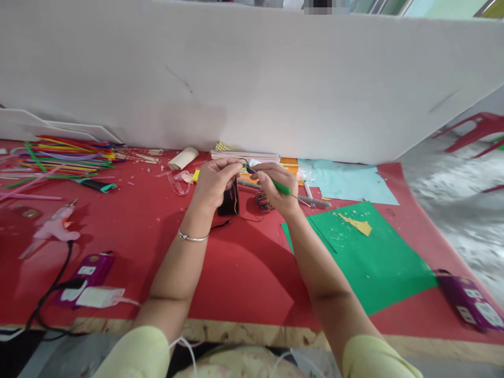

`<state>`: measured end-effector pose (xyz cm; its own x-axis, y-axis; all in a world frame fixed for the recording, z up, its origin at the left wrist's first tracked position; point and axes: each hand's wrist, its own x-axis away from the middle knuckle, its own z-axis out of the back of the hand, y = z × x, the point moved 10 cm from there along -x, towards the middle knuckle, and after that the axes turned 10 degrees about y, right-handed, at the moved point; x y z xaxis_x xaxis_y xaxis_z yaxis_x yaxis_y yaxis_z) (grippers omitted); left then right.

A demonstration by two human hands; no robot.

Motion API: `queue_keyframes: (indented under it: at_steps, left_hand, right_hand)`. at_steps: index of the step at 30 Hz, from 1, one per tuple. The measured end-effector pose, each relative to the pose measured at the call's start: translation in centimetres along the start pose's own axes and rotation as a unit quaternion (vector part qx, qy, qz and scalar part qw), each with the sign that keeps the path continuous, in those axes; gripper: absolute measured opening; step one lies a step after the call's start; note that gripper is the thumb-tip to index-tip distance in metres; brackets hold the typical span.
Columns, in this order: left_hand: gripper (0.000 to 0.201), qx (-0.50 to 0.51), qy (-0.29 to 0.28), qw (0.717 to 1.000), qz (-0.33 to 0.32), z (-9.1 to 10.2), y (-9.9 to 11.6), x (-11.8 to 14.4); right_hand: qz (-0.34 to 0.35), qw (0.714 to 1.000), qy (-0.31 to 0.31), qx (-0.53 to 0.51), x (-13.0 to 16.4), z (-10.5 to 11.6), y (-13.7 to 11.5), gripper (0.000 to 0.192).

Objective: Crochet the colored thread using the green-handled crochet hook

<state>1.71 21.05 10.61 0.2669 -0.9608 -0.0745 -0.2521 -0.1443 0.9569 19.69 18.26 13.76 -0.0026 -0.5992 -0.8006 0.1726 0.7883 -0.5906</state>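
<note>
My right hand (pixel 279 185) grips a crochet hook by its green handle (pixel 282 188), its thin tip pointing left. My left hand (pixel 219 179) pinches a small loop of dark yarn (pixel 247 165) close to that tip. The fingers of both hands nearly meet, so the exact stitch is too small to make out. Below and between them lies a ball of multicoloured yarn (pixel 263 201), from which a thin strand runs along the table. A flat black object (pixel 228 203) sits beneath my left hand, partly covered by it.
A green sheet (pixel 378 262) with a yellow scrap (pixel 356 224) lies right, a light blue sheet (pixel 346 181) behind it. At left are coloured pipe cleaners (pixel 66 157), a pink glue gun (pixel 57 226) and a purple power strip (pixel 86 273). A white panel (pixel 252 79) stands at the back.
</note>
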Motion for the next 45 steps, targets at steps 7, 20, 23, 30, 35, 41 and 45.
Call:
queue_keyframes:
  at_steps: [7, 20, 23, 30, 35, 41, 45]
  left_hand:
    - [0.022, 0.001, 0.007, 1.0, -0.013, -0.1, 0.4, 0.1]
    - [0.023, 0.026, -0.021, 0.998, 0.046, -0.3, -0.6, 0.0]
    - [0.021, 0.031, -0.025, 0.998, 0.054, -0.3, -0.7, -0.1]
    - [0.018, 0.036, -0.018, 0.998, 0.053, -0.2, -0.6, -0.1]
    - [0.019, 0.041, -0.021, 0.998, 0.045, -0.3, -0.6, -0.2]
    - [0.02, 0.05, -0.021, 0.998, 0.03, -0.3, -0.2, -0.2]
    - [0.018, 0.043, -0.021, 0.999, 0.022, -0.3, 0.0, -0.2]
  right_hand:
    - [0.082, 0.996, -0.017, 0.028, 0.4, -0.3, -1.2, 0.019]
    - [0.157, 0.978, -0.034, 0.134, 0.8, -0.9, -2.6, 0.021]
    - [0.184, 0.97, -0.041, 0.152, 1.0, -1.1, -3.0, 0.02]
    - [0.206, 0.961, -0.045, 0.18, 1.3, -1.3, -2.8, 0.02]
    - [0.211, 0.958, -0.045, 0.189, 1.3, -1.3, -2.8, 0.02]
    - [0.226, 0.954, -0.035, 0.193, 1.4, -1.3, -3.1, 0.02]
    - [0.213, 0.955, -0.043, 0.202, 1.3, -1.4, -2.9, 0.021]
